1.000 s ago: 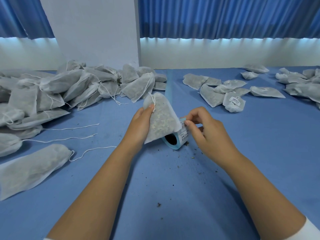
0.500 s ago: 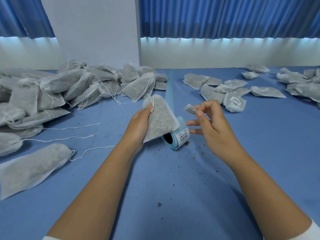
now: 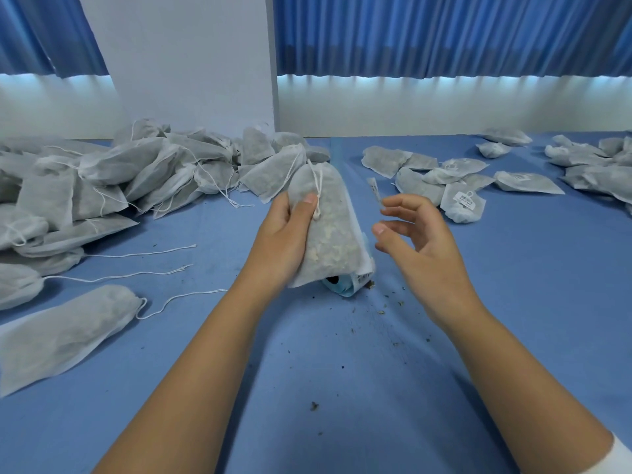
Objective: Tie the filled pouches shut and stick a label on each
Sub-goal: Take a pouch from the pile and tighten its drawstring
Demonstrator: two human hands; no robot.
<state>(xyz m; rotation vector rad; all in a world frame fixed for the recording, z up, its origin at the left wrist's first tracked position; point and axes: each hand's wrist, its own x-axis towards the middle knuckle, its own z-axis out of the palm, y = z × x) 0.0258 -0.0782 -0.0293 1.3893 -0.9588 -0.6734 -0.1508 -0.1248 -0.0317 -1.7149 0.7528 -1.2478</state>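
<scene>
My left hand (image 3: pixel 284 237) grips a filled white pouch (image 3: pixel 330 227) upright above the blue table, thumb pressed beside its knotted drawstring. My right hand (image 3: pixel 422 248) hovers just right of the pouch with fingers loosely spread. A small white label (image 3: pixel 373 190) clings to its index fingertip, and the thumb is apart from it. The blue label roll (image 3: pixel 343 287) lies on the table under the pouch, mostly hidden by it.
A big heap of pouches with loose strings (image 3: pixel 119 179) fills the left. One pouch (image 3: pixel 65 333) lies near the front left. Labelled pouches (image 3: pixel 461 200) lie at the back right, more at the far right (image 3: pixel 598 165). Crumbs dot the blue table (image 3: pixel 342 371).
My right hand peeled a label off the roll and lifted it up and right. My left hand turned the pouch more upright, and it now covers most of the roll.
</scene>
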